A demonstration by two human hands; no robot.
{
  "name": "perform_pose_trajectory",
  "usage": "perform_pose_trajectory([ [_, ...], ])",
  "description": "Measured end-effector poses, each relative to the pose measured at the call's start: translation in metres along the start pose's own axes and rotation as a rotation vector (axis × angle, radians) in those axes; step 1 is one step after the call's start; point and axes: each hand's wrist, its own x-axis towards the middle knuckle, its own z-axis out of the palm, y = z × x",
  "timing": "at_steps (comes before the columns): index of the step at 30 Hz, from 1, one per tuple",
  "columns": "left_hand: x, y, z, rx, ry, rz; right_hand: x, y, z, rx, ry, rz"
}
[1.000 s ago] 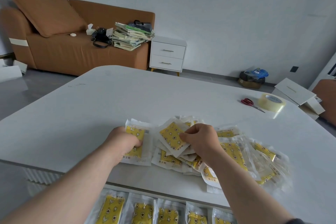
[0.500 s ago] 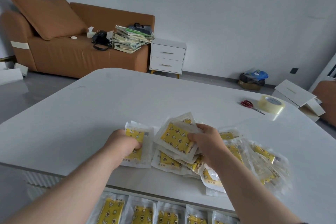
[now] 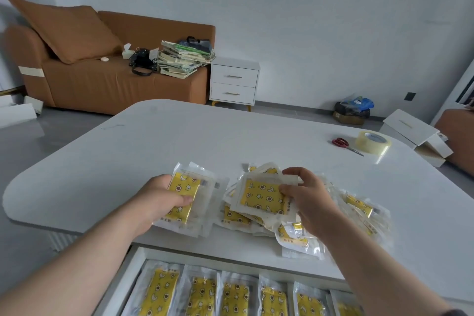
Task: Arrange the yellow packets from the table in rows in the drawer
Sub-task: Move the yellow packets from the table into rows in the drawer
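Both forearms reach over the white table (image 3: 128,161): the left hand (image 3: 159,200) grips a small stack of yellow packets (image 3: 191,197), thumb across the top. The right hand (image 3: 307,197) pinches a single packet (image 3: 264,197) above the loose pile (image 3: 359,210). A row of packets (image 3: 230,295) lies in the open drawer (image 3: 120,287) below.

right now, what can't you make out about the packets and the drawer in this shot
- Drawer: cut off by the head view's bottom edge. Only one row of packets shows, so any other rows are unknown.
- Stack in the left hand: the hand and the top packet hide how many it holds.
- Pile: the right hand, its forearm and the lifted packet cover the packets below.
- Print on the packets: too small to read.
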Motion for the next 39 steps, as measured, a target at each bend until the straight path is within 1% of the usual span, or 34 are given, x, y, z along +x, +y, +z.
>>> perform_pose_trajectory([
  [3,-0.013,0.000,-0.013,0.073,-0.106,0.025,-0.013,0.005,-0.011,0.031,-0.032,0.014],
  [7,-0.035,-0.004,-0.025,0.106,-0.259,-0.001,-0.039,0.007,-0.026,0.002,-0.070,0.043],
  [11,-0.051,-0.008,-0.028,0.096,-0.329,-0.018,-0.064,0.002,-0.037,-0.023,-0.066,0.064],
  [14,-0.057,-0.014,-0.030,0.152,-0.351,-0.026,-0.079,0.002,-0.043,-0.037,-0.059,0.063],
  [16,-0.061,-0.019,-0.032,0.208,-0.391,-0.041,-0.088,0.003,-0.045,-0.064,-0.086,0.049],
  [20,-0.067,-0.032,-0.027,0.433,-0.524,-0.065,-0.099,0.013,-0.049,-0.171,-0.188,0.027],
  [23,-0.063,-0.042,-0.022,0.609,-0.567,-0.075,-0.101,0.026,-0.047,-0.370,-0.225,-0.025],
  [26,-0.061,-0.052,-0.018,0.821,-0.605,-0.060,-0.102,0.033,-0.043,-0.412,-0.281,-0.019],
  [29,-0.061,-0.063,-0.008,0.928,-0.684,-0.131,-0.102,0.040,-0.038,-0.426,-0.346,0.013],
  [31,-0.062,-0.067,-0.001,1.019,-0.738,-0.156,-0.100,0.047,-0.033,-0.479,-0.395,0.030],
  [36,-0.053,-0.081,0.012,1.141,-0.791,-0.146,-0.099,0.074,-0.018,-0.580,-0.495,0.101],
  [39,-0.049,-0.095,0.021,1.245,-0.796,-0.121,-0.098,0.091,-0.010,-0.613,-0.496,0.130],
])
